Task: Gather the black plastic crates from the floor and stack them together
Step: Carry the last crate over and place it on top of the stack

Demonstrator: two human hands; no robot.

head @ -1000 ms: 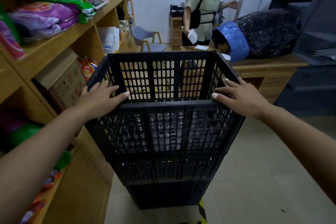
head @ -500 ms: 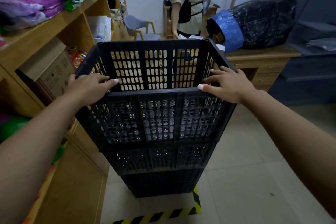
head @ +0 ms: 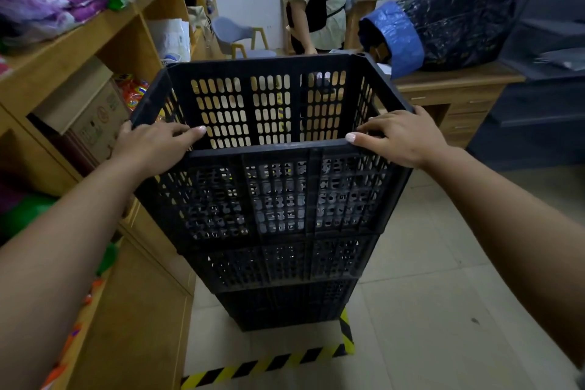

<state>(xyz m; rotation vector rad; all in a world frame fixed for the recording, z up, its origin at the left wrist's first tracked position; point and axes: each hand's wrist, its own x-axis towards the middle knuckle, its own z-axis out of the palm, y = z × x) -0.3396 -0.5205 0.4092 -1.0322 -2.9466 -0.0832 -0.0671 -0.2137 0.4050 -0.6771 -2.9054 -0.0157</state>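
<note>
As both bare forearms reach in from the lower corners of the frame, the head view shows them extended forward and slightly upward, converging on the top black perforated plastic crate [head: 272,149] at frame centre. The left hand [head: 152,146] lies palm-down over the crate's near-left corner, fingers curled across the rim and pointing toward frame centre, grasping that corner. The right hand [head: 402,136] mirrors it on the near-right corner, thumb laid along the near rim and fingers wrapped over the side rim, likewise gripping the crate. The crate's near rim thus spans the gap between the two hands, its open interior lying just beyond the fingertips.

This top crate sits nested in a stack of black slotted plastic crates [head: 285,288] that descends toward the lower centre of the frame; how many crates make up the stack cannot be told exactly. The stack's base stands on the pale tiled floor [head: 427,310], inside a corner of yellow-and-black striped floor tape [head: 269,364]. A wooden shelving unit [head: 104,38] holding packaged goods fills the left of the frame, just beside the stack. A wooden desk [head: 449,85] lies at upper right, behind the stack, and a second person in a pale green shirt [head: 316,0] stands at upper centre.
</note>
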